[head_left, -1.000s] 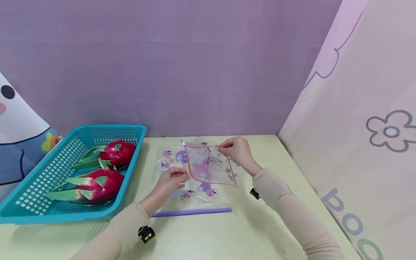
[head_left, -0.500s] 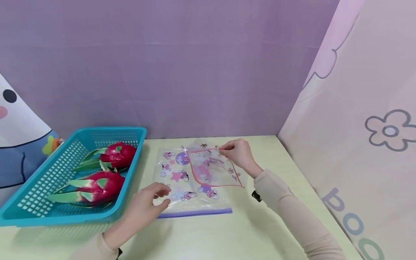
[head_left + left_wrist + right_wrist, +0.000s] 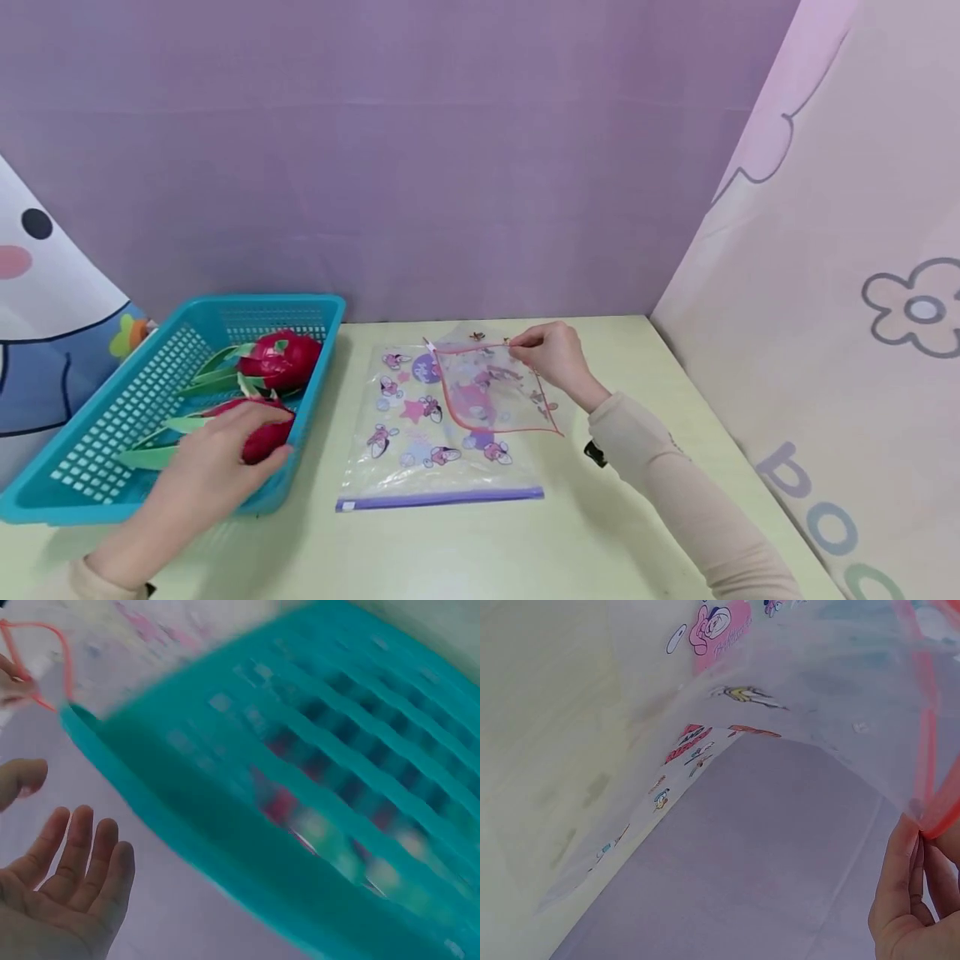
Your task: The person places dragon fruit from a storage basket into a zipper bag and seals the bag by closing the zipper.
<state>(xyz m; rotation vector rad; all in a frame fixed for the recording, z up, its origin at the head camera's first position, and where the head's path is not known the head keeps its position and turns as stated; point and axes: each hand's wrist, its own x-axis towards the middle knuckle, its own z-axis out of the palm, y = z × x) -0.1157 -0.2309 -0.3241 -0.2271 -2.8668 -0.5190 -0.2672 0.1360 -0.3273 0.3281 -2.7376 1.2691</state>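
Observation:
My right hand (image 3: 555,358) pinches the rim of a clear zip bag (image 3: 487,396) with a red edge. The rim spreads into a wide loop, and in the right wrist view thumb and fingers meet on the red strip (image 3: 928,750). Over the basket, my left hand (image 3: 213,458) reaches across the nearer dragon fruit (image 3: 264,442), hiding part of it. The left wrist view has its fingers (image 3: 96,866) relaxed and apart, with nothing between them, beside the basket rim (image 3: 142,810). The farther dragon fruit (image 3: 281,360) lies behind, green leaves pointing left.
A turquoise slotted basket (image 3: 262,302) stands at the left of the pale table (image 3: 487,558). Beneath the held bag lies a larger printed clear bag (image 3: 390,475) with a purple zip along its front edge. A purple cloth backdrop (image 3: 450,167) rises behind.
My left hand has left the red-edged bag and moved left to the nearer dragon fruit in the basket. My right hand keeps its pinch on the bag, almost in place.

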